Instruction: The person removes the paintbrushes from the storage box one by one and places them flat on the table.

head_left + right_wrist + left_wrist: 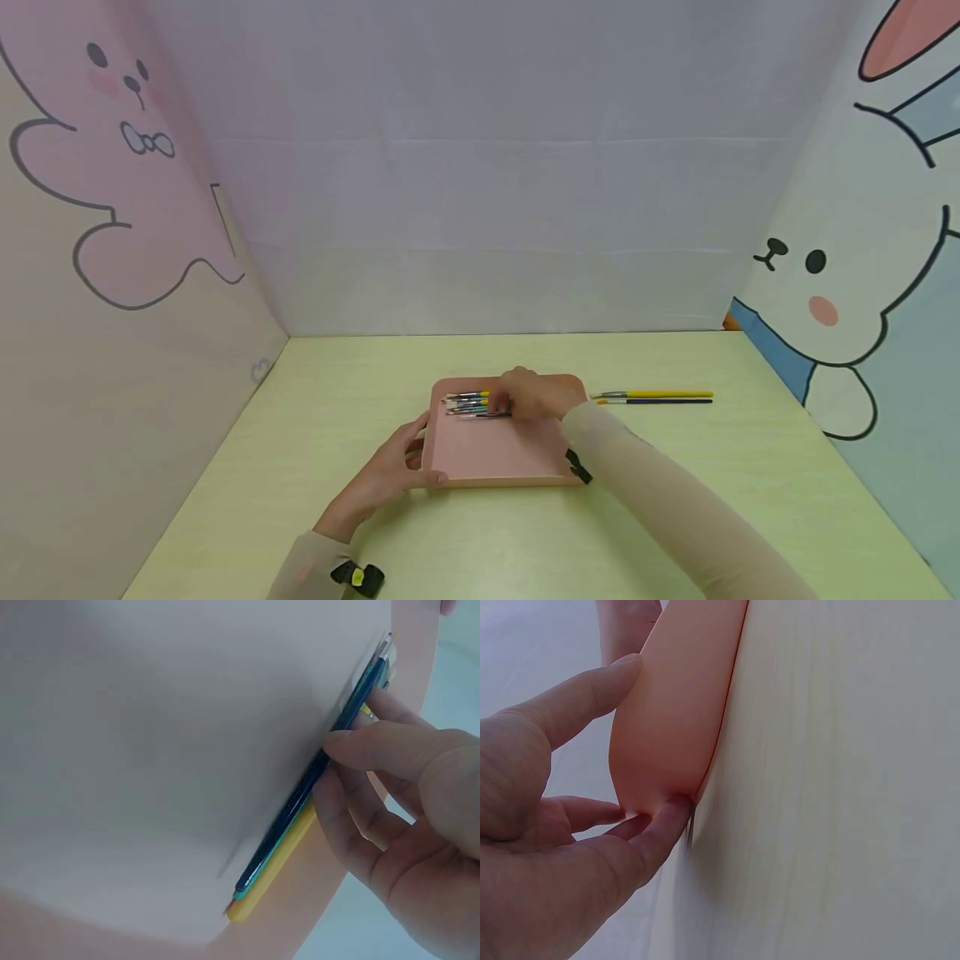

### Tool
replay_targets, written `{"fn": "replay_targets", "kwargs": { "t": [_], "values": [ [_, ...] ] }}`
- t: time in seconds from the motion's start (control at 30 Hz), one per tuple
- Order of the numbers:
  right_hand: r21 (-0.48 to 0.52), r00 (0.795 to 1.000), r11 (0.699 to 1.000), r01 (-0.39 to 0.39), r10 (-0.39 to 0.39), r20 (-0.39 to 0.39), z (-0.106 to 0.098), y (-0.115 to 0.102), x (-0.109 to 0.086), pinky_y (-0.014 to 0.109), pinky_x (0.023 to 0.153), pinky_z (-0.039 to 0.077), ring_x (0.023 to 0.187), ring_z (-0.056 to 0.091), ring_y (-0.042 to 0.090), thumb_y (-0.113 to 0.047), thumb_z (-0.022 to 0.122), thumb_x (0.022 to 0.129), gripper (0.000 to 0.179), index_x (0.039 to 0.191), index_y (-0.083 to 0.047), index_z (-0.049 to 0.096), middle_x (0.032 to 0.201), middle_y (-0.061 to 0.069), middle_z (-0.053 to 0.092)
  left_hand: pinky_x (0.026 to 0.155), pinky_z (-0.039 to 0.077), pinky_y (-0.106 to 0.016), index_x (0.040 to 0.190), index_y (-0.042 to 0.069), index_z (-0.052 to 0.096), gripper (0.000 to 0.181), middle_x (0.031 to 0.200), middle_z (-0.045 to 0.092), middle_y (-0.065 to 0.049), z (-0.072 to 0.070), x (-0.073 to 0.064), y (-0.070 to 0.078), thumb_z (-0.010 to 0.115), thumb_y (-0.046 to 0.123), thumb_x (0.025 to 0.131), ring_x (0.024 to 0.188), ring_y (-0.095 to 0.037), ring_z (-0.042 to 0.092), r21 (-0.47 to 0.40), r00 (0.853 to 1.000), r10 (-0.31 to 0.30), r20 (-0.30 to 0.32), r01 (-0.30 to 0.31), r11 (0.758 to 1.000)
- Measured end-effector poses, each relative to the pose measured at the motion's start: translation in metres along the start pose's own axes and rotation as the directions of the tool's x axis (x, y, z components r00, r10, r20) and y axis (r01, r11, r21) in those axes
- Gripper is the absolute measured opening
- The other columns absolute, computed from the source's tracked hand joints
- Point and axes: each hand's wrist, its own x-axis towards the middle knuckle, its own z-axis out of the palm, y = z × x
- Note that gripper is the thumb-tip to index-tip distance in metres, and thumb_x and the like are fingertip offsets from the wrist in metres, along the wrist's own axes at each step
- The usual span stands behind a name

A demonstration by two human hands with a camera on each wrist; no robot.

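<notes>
A pink rectangular tray point(502, 454) lies on the table, with several paintbrushes point(467, 406) side by side near its far edge. My left hand point(390, 467) grips the tray's near left corner, thumb on the front side and fingers on the left side. In the left wrist view those fingers point(664, 832) press against the tray's outer wall point(679, 697). Over the tray, my right hand point(528, 393) pinches at the brushes. The right wrist view has its thumb on a dark blue paintbrush point(289, 806), beside green and yellow handles point(274, 870); other fingers are partly hidden behind them.
To the right of the tray, a yellow paintbrush point(667, 394) and a black paintbrush point(667, 402) lie parallel on the pale table point(360, 392). White and printed cloth walls point(495, 200) stand at the back and both sides.
</notes>
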Motion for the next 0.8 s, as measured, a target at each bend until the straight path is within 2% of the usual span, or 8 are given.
{"fn": "replay_targets", "kwargs": {
  "t": [0.2,0.43,0.57,0.7,0.8],
  "values": [
    [-0.009,1.000,1.000,0.008,-0.008,0.005,-0.011,0.001,0.000,0.036,0.098,0.055,0.108,0.061,0.017,0.018,0.061,0.093,0.049,0.116,-0.019,0.082,0.111,-0.004,0.070,0.113,0.051,-0.047,0.171,0.017,0.025,0.109,0.169,0.031,-0.018,0.000,0.001,-0.002,0.092,0.011,0.084,0.145,-0.041,0.049,-0.003,1.000,-0.007,0.000,0.007,1.000],
    [-0.001,0.992,0.993,0.118,-0.118,-0.049,-0.030,0.009,-0.008,0.034,0.088,0.059,0.100,0.067,0.023,0.019,0.063,0.090,0.044,0.119,-0.009,0.080,0.110,0.006,0.073,0.114,0.050,-0.047,0.170,0.018,0.026,0.109,0.170,0.031,-0.018,0.001,0.001,-0.001,0.092,0.011,0.084,0.146,-0.041,0.049,-0.004,1.000,-0.010,-0.008,0.009,1.000],
    [-0.010,0.986,0.988,0.151,-0.152,-0.073,-0.042,0.018,-0.019,0.032,0.085,0.060,0.095,0.068,0.020,0.020,0.060,0.089,0.044,0.117,-0.008,0.080,0.108,0.004,0.074,0.113,0.050,-0.047,0.170,0.018,0.026,0.110,0.169,0.032,-0.018,0.002,0.001,-0.002,0.093,0.012,0.083,0.145,-0.041,0.050,0.005,1.000,-0.010,-0.012,0.010,1.000],
    [-0.010,0.985,0.988,0.151,-0.151,-0.082,-0.054,0.029,-0.033,0.033,0.084,0.061,0.092,0.068,0.018,0.021,0.059,0.088,0.046,0.118,-0.007,0.080,0.107,0.006,0.075,0.113,0.051,-0.047,0.170,0.020,0.027,0.110,0.170,0.032,-0.016,0.002,0.002,-0.003,0.093,0.012,0.082,0.144,-0.039,0.051,0.003,1.000,-0.010,-0.015,0.010,1.000],
    [0.008,0.989,0.992,0.124,-0.123,-0.080,-0.062,0.039,-0.045,0.034,0.084,0.061,0.092,0.069,0.018,0.019,0.061,0.090,0.044,0.120,-0.007,0.080,0.108,0.006,0.075,0.113,0.051,-0.046,0.170,0.021,0.028,0.110,0.170,0.032,-0.015,0.002,0.003,-0.003,0.093,0.012,0.082,0.144,-0.038,0.051,0.001,1.000,-0.010,-0.015,0.010,1.000]
  ]
}}
